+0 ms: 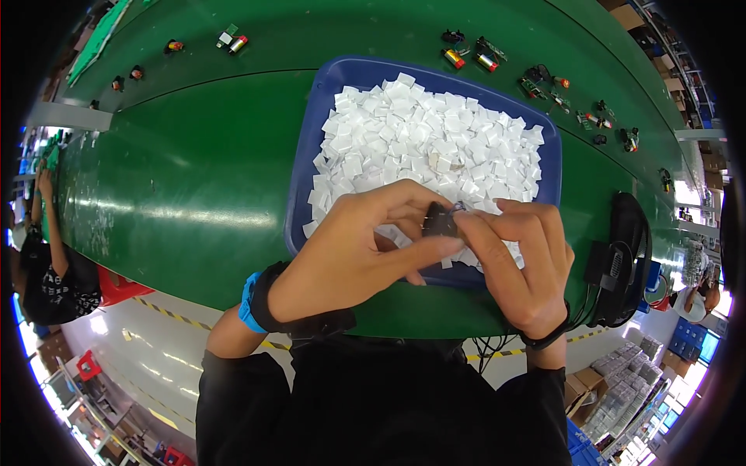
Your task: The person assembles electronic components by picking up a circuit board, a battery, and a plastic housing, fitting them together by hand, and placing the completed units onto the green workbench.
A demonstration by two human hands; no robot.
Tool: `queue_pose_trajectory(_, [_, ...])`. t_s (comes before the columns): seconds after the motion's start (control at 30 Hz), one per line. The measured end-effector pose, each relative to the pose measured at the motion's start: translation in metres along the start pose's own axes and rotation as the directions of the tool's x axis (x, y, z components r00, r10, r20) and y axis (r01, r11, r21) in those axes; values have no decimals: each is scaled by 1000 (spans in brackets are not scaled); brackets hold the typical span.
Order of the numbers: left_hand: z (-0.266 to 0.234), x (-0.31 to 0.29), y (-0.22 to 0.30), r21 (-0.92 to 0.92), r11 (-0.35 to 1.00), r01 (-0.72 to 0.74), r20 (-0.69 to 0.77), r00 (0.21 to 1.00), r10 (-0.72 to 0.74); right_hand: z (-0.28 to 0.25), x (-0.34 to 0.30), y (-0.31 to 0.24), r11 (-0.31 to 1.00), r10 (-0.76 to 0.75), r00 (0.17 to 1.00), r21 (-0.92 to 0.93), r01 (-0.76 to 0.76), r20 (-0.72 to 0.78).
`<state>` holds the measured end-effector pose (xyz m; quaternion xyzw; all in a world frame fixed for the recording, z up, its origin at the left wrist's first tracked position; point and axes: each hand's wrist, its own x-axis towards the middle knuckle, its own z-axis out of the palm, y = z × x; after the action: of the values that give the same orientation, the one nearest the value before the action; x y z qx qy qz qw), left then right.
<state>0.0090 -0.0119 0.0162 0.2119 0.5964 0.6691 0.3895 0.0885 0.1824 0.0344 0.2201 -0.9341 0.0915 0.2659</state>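
Tray, blue and shallow, on the green bench; loaded with white squares, loose and overlapping, many tilted.

Left hand over the tray's near left part, thumb and index finger pinching a small dark piece; other fingers curled behind. Blue band at that wrist.

Right hand over the tray's near right part, thumb and index finger closed on a small clear bit at the upper right of the piece; whether the two are joined, cannot tell. Other fingers bent, slightly apart. Black band at this wrist.

Piece sits between the two hands, above the tray's near half; fine detail blurred.

Beyond the tray's far edge: red-and-gold cylinder among small dark parts; another cylinder off to the tray's far left, beside a small board.

Right of the tray: black box, cables running down near it.

Well left of the tray: another person in a dark top, arm stretched to the bench, red stool near. Nearer than the tray, below bench level: pale floor with striped tape
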Motion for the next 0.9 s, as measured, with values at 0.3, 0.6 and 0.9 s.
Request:
queue_pose_trajectory(0.3, [3,-4,-2,26,1000,-8,-36,999,9,-8,6,-12,995,102,994,20,-102,30])
queue_pose_trajectory(0.6, [4,-6,3,137,991,-2,5,1000,2,-11,13,-23,998,7,999,-66,-4,38])
queue_pose_trajectory(0.9, [2,-5,-1,-226,942,-249,-101,968,232,-17,8,-9,789,399,917,513,-339,-6])
